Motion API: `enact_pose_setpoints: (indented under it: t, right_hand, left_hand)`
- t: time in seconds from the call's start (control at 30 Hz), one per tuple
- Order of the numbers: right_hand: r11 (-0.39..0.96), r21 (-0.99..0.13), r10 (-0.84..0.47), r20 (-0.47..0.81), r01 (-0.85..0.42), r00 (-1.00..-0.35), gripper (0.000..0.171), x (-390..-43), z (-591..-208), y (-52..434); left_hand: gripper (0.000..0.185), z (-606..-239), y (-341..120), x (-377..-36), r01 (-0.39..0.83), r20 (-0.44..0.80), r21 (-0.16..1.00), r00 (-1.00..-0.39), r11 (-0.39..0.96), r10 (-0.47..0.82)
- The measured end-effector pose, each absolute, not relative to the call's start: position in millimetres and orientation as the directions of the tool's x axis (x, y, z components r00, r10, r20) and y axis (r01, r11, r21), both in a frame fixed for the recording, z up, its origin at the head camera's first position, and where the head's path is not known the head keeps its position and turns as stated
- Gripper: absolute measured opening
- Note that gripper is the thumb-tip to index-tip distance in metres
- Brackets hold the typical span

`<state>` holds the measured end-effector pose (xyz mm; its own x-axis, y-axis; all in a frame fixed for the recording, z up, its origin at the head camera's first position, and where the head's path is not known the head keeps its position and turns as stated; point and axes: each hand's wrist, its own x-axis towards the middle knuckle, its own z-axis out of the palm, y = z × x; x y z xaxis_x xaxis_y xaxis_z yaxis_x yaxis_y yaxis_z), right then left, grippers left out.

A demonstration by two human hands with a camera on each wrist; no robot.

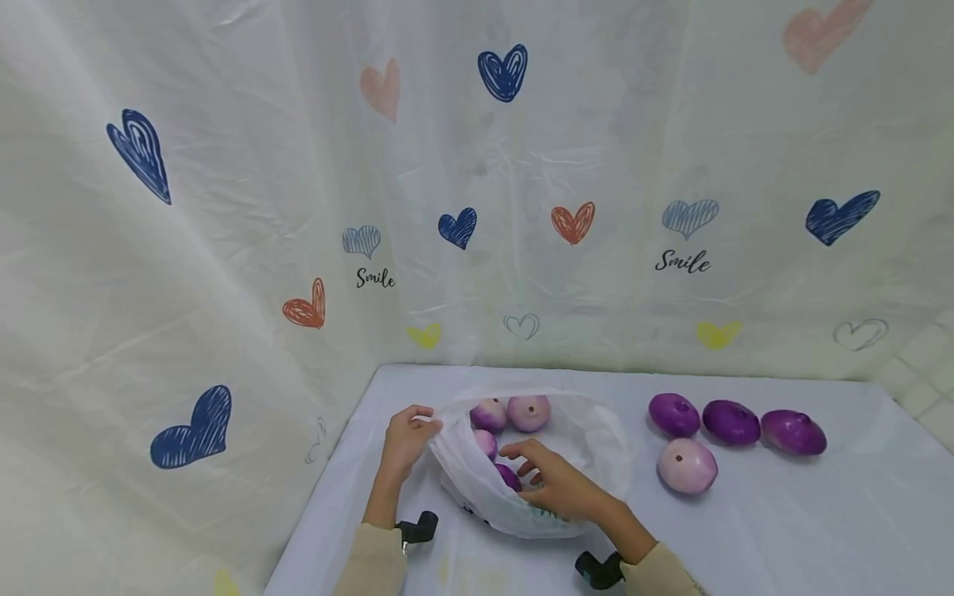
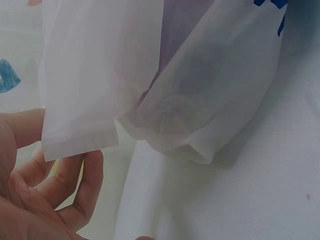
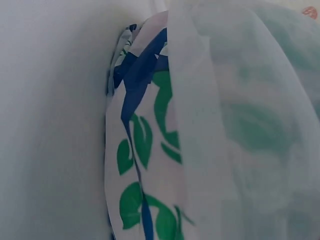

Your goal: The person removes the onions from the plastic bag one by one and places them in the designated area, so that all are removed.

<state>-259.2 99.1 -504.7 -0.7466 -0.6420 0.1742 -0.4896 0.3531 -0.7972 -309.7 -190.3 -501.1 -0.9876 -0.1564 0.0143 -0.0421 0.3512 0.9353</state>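
Left hand (image 1: 406,437) pinches the thin plastic bag's (image 1: 589,439) rim on the table (image 1: 782,530); right hand (image 1: 555,484), fingers loosely spread, reaches inside among the turnips (image 1: 529,411). The film could slip free and tear

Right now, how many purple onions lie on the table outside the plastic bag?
4: three in a row at right, one paler in front. More sit inside the bag; some may be hidden.

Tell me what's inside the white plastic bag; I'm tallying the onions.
Four purple onions show inside the white plastic bag. The left hand holds its rim open; the right hand reaches in. Any deeper ones are hidden by plastic and hand.
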Motion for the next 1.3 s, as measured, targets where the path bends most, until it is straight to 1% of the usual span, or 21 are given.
enact_pose_setpoints:
  t: [0.13, 0.33, 0.6, 0.93, 1.17, 1.3]
  right_hand:
    - [0.359, -0.801, -0.661, 0.144, -0.479, -0.736, 0.058, -262, -509, 93]
    - [0.357, -0.812, -0.682, 0.111, -0.461, -0.723, 0.073, -263, -515, 89]
    - [0.381, -0.803, -0.678, 0.096, -0.459, -0.729, 0.075, -266, -518, 87]
    - [0.390, -0.794, -0.651, 0.120, -0.467, -0.750, 0.076, -267, -526, 88]
    - [0.407, -0.785, -0.599, 0.157, -0.467, -0.785, 0.069, -267, -523, 97]
    - [0.410, -0.791, -0.558, 0.176, -0.454, -0.811, 0.073, -266, -515, 106]
  left_hand:
    - [0.023, -501, -191, -309, -0.039, 0.017, 0.936, -0.988, 0.350, -0.155]
    - [0.023, -501, -191, -310, -0.035, 0.018, 0.940, -0.988, 0.340, -0.151]
    - [0.023, -503, -192, -311, -0.029, 0.024, 0.938, -0.988, 0.346, -0.150]
    - [0.022, -505, -193, -312, -0.026, 0.026, 0.940, -0.989, 0.341, -0.149]
    - [0.023, -505, -193, -312, -0.029, 0.023, 0.942, -0.988, 0.335, -0.150]
    - [0.023, -505, -193, -312, -0.029, 0.021, 0.943, -0.989, 0.331, -0.149]
